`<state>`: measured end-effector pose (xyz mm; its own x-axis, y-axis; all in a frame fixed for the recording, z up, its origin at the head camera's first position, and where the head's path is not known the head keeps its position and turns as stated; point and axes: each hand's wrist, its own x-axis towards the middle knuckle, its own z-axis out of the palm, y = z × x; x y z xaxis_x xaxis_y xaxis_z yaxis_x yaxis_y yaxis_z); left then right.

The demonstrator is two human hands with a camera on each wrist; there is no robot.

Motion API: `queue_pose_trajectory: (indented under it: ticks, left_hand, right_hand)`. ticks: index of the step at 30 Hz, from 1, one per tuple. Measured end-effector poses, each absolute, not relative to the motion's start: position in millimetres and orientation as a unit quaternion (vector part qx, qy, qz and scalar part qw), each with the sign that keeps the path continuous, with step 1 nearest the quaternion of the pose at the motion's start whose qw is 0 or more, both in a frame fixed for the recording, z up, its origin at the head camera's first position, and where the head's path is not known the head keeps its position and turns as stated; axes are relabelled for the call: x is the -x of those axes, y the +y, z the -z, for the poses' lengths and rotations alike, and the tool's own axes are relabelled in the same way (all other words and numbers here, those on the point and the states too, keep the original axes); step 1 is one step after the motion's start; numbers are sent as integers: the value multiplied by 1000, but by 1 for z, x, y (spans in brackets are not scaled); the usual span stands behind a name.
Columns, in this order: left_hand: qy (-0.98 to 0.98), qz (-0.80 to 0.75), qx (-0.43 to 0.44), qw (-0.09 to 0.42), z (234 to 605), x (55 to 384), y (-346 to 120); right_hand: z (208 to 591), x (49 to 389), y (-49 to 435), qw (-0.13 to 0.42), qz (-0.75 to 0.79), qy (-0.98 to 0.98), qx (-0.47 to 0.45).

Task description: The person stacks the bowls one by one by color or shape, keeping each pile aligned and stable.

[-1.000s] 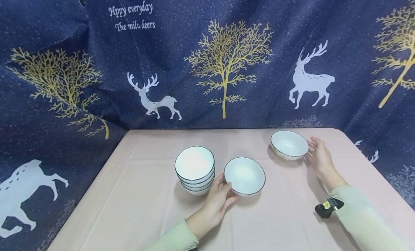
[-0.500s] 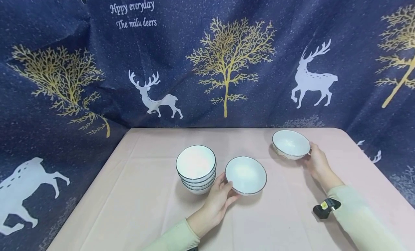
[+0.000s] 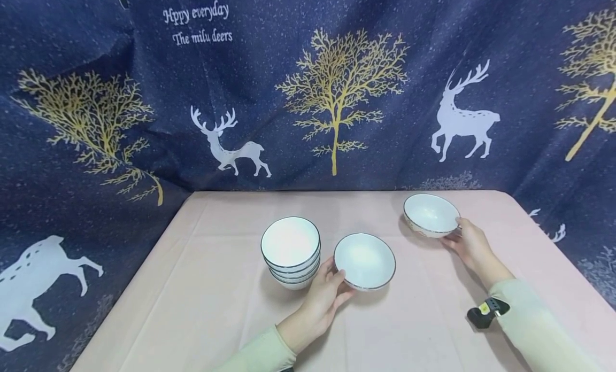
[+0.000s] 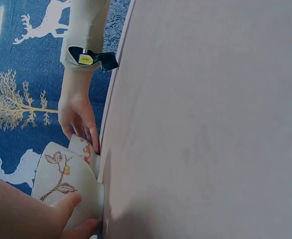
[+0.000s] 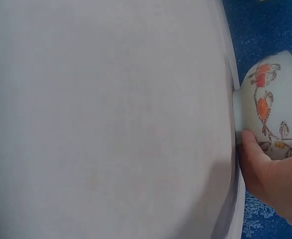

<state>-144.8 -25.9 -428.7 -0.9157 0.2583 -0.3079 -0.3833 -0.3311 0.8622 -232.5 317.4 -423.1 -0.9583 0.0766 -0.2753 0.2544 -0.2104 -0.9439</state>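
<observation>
A white bowl with a dark rim point(image 3: 364, 261) sits mid-table. My left hand point(image 3: 320, 294) grips its near left side, the thumb by the rim; the left wrist view shows leaves painted on its outer wall point(image 4: 68, 172). Farther back on the right is another white bowl point(image 3: 430, 214), held at its right side by my right hand point(image 3: 474, 245). Orange birds decorate that bowl point(image 5: 272, 104) in the right wrist view, where a digit lies against its foot. Just left of the middle bowl stands a stack of several similar bowls point(image 3: 290, 242), close to my left fingers.
A pale pink cloth covers the table point(image 3: 202, 286). Behind it hangs a dark blue curtain point(image 3: 298, 19) with deer and gold trees, meeting the table's back edge. A dark strap with a small device point(image 3: 486, 312) sits at the right wrist.
My right hand has closed in on the far right bowl, from fingers beside its wall to a grip at rim and underside. The left hand and other bowls have not moved.
</observation>
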Motion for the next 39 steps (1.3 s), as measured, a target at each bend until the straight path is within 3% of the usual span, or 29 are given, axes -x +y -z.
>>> queue_pose_trajectory:
  ticks: [39]
  left_hand:
    - [539, -816, 43, 203, 430, 144, -27]
  right_hand:
    - [417, 224, 311, 10, 762, 639, -107]
